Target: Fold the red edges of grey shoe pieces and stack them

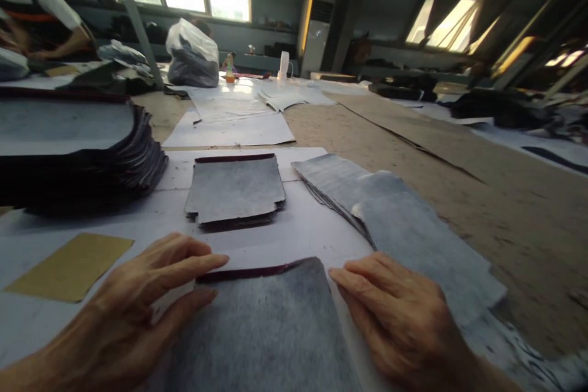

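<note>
A grey sheet [266, 331] with a dark red strip folded along its far edge lies on white paper in front of me. At its left far corner is my left hand [151, 300], thumb and fingers apart around the corner, thumb touching the grey surface. Beside the right far corner rests my right hand [395, 312], its fingers close together and pointing at the sheet's edge; whether they hold anything is hidden. Beyond them sits a small stack of grey pieces [236, 187] with a dark red far edge.
A tall stack of dark-edged pieces [59, 125] stands at left, near a yellow-brown sheet [68, 266]. Larger grey sheets [413, 226] lie at right. Farther back are white papers [229, 130], a filled plastic bag [192, 55] and a person [46, 12] at far left.
</note>
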Demonstrator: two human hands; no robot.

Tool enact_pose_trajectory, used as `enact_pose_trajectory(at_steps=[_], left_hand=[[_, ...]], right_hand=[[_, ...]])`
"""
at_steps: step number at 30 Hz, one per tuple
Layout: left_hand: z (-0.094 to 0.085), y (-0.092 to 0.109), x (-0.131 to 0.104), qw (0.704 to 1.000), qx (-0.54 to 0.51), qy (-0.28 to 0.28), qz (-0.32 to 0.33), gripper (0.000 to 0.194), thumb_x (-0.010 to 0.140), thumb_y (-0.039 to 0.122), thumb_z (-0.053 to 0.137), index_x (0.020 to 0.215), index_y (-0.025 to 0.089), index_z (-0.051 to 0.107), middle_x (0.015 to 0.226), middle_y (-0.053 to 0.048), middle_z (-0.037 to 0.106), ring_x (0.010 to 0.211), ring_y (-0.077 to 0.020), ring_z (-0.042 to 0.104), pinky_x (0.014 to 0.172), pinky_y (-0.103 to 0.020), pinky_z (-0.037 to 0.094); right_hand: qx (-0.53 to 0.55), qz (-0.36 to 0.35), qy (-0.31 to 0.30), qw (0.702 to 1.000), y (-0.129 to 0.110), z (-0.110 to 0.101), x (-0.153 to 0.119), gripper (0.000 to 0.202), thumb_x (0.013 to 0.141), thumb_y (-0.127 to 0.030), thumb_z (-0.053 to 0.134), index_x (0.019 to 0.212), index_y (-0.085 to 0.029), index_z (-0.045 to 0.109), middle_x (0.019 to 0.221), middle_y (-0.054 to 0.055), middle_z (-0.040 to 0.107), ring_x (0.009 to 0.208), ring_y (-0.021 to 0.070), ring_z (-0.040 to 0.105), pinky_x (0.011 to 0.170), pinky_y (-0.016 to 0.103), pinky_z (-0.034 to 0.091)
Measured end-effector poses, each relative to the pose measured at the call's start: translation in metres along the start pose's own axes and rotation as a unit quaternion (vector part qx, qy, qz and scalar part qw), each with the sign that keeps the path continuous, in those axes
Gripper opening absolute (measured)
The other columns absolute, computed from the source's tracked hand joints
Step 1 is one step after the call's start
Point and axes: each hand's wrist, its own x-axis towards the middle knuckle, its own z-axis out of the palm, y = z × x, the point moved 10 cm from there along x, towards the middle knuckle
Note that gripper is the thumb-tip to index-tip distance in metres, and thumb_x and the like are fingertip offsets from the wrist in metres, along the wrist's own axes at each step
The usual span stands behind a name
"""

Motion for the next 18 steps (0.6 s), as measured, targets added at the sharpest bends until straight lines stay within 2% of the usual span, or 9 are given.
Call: enact_pose_trajectory(at_steps=[2, 4, 7, 12, 18], left_hand=[[0.012, 0.024, 0.025, 0.999, -0.036, -0.007, 0.031, 0.028, 0.085, 0.018, 0.047, 0.111, 0.023, 0.055, 0.094, -0.003, 0.055, 0.082, -0.0129, 0.053, 0.068, -0.023, 0.047], [0.028, 0.041, 0.046, 0.997, -0.061, -0.024, 0.031, 0.026, 0.082, 0.012, 0.046, 0.103, 0.021, 0.058, 0.090, -0.003, 0.055, 0.079, -0.0143, 0.052, 0.067, -0.027, 0.047], [0.050, 0.055, 0.065, 0.996, -0.083, -0.038, 0.023, 0.020, 0.080, 0.009, 0.044, 0.088, 0.018, 0.060, 0.085, -0.004, 0.055, 0.076, -0.0165, 0.049, 0.067, -0.033, 0.046], [0.064, 0.054, 0.065, 0.992, -0.127, -0.013, 0.014, 0.021, 0.082, 0.008, 0.043, 0.090, 0.019, 0.060, 0.082, -0.004, 0.054, 0.075, -0.0151, 0.048, 0.064, -0.030, 0.044], [0.061, 0.065, 0.064, 0.992, -0.106, -0.006, 0.063, 0.031, 0.082, 0.003, 0.039, 0.095, 0.020, 0.062, 0.079, -0.003, 0.053, 0.071, -0.0121, 0.047, 0.060, -0.025, 0.044]], right_hand=[[0.000, -0.005, -0.001, 1.000, 0.000, 0.002, -0.006, 0.023, 0.081, -0.003, 0.044, 0.094, -0.010, 0.062, 0.078, 0.007, 0.059, 0.071, 0.0169, 0.054, 0.060, 0.030, 0.048], [-0.003, -0.018, -0.003, 1.000, -0.002, 0.004, -0.007, 0.026, 0.081, -0.002, 0.043, 0.098, -0.009, 0.061, 0.079, 0.008, 0.060, 0.071, 0.0173, 0.055, 0.060, 0.030, 0.049], [-0.022, -0.045, -0.004, 0.999, -0.007, 0.007, -0.008, 0.030, 0.080, 0.000, 0.041, 0.102, -0.009, 0.059, 0.079, 0.008, 0.060, 0.071, 0.0174, 0.056, 0.060, 0.030, 0.050], [-0.045, -0.049, 0.035, 0.997, -0.005, 0.002, -0.017, 0.035, 0.076, 0.002, 0.044, 0.108, -0.006, 0.056, 0.084, 0.010, 0.060, 0.073, 0.0189, 0.055, 0.061, 0.032, 0.049], [-0.044, -0.028, -0.041, 0.998, 0.001, 0.019, -0.013, 0.028, 0.081, -0.004, 0.038, 0.097, -0.007, 0.062, 0.078, 0.009, 0.058, 0.071, 0.0192, 0.051, 0.060, 0.033, 0.047]])
